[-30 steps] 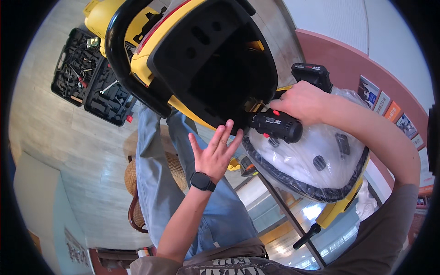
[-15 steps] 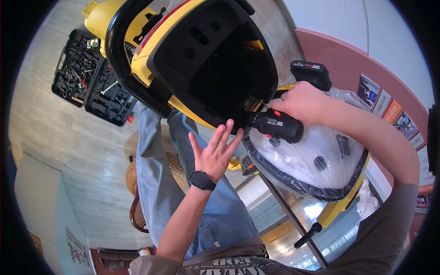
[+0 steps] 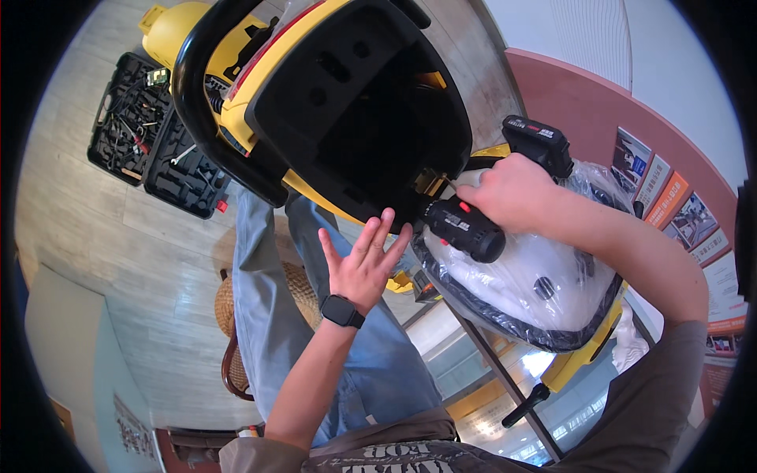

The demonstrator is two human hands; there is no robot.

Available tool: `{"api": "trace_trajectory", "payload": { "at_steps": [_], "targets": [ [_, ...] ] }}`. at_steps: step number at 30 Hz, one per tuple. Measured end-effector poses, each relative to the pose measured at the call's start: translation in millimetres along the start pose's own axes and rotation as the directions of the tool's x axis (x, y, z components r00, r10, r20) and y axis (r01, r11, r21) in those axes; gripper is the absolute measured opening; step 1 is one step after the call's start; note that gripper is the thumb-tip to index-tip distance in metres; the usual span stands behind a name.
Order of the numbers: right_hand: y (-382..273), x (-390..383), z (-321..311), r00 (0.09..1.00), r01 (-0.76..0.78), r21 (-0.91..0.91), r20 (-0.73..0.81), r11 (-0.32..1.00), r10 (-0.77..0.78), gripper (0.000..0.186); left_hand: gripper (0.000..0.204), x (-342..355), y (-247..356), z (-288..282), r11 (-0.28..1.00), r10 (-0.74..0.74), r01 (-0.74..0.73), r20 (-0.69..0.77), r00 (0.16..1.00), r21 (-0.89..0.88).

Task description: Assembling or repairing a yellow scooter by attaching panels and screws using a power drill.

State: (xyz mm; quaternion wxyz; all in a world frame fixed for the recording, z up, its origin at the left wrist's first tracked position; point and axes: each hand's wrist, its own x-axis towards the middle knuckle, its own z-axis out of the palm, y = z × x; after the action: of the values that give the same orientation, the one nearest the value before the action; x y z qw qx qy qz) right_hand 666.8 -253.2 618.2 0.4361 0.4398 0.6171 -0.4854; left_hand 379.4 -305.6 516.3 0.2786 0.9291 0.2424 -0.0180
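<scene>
A black cordless drill (image 3: 467,229) with red buttons is gripped by my right hand (image 3: 512,193), its battery sticking out beyond the fist. The drill's front end points at a brass-coloured metal hinge or bracket (image 3: 430,183) on the lower edge of a large black panel (image 3: 359,102) with yellow edging. Whether the bit touches a screw there cannot be made out. My left hand (image 3: 364,264), with a dark watch on the wrist, has its fingers spread, the tips against the panel's lower rim. Beneath the drill sits a plastic-wrapped white and black part (image 3: 520,288).
An open black tool case (image 3: 162,138) with hand tools lies on the floor at left, near a yellow machine body (image 3: 177,35). A thick black bar (image 3: 197,94) curves beside the panel. Behind my legs stands a woven chair (image 3: 296,292). A reddish wall panel (image 3: 579,87) borders the right.
The drill and my right hand have shifted slightly, the drill's rear tilting further down. The panel and my left hand sit slightly more to the left in view. Both hands keep their poses.
</scene>
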Motion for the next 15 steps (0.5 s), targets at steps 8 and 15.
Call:
{"api": "trace_trajectory", "payload": {
  "at_steps": [8,15],
  "targets": [
    [20.2,2.8,4.2,0.996,0.089,-0.017,0.004,0.996,-0.089,0.034,0.077,1.4,-3.5,0.2,0.998,0.040,-0.039,-0.018,0.999,0.042],
    [25.8,-12.7,15.8,0.998,0.036,0.060,-0.059,0.998,-0.033,0.032,0.072,1.2,-5.9,-4.8,0.999,0.029,-0.029,-0.011,1.000,0.044]
  ]
}}
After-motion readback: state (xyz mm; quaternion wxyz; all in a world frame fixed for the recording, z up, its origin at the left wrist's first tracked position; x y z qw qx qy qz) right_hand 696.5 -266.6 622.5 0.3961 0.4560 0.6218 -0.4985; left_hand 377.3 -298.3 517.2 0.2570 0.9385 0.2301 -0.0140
